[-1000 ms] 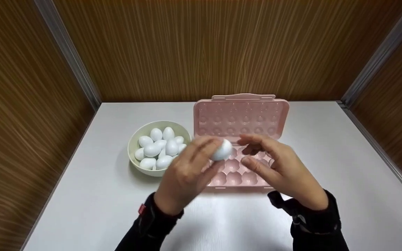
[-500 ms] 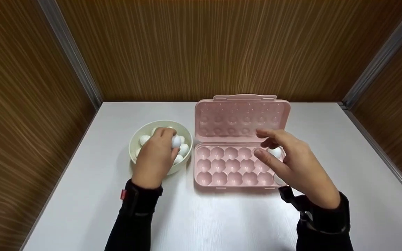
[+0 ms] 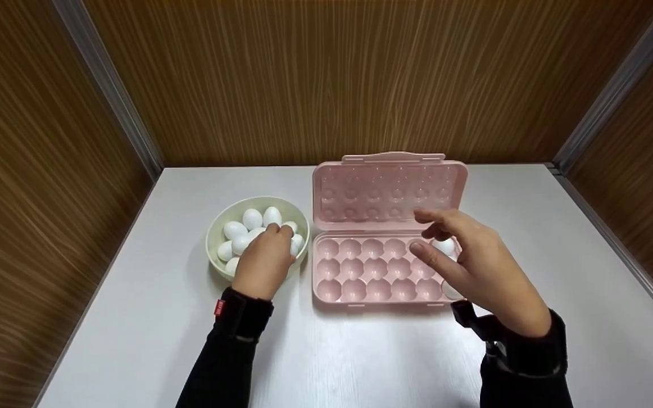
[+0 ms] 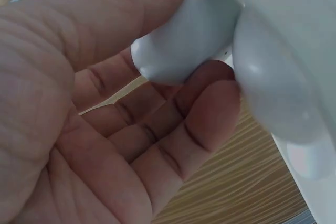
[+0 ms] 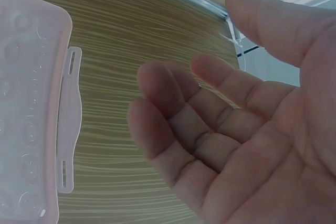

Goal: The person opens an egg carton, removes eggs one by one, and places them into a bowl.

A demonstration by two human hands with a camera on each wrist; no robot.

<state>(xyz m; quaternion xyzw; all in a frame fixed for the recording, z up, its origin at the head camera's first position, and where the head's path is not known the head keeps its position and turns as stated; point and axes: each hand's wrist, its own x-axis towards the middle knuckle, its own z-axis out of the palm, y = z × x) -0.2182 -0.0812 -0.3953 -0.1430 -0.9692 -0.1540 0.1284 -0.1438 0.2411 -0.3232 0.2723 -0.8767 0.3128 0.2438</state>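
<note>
My left hand (image 3: 264, 262) reaches down into a pale green bowl (image 3: 213, 255) of white eggs (image 3: 252, 219). In the left wrist view, the thumb and curled fingers pinch a white egg (image 4: 181, 38), and another egg (image 4: 273, 82) lies close by the fingertips. An opened pink egg carton (image 3: 316, 277) stands right of the bowl. Over its right end hovers my right hand (image 3: 476, 266), fingers loosely bent and holding nothing. White eggs (image 3: 444, 246) sit in the carton's rightmost column, partly hidden by that hand. The other cups in sight hold no eggs.
The carton's lid (image 3: 389, 192) stands raised at the back. Wood-grain panels (image 3: 326, 85) wall the white table (image 3: 338, 362) at the back and both sides.
My left hand has gone from above the carton, with an egg in its fingers, leftward and down into the bowl. My right hand has shifted slightly right, then stayed nearly still.
</note>
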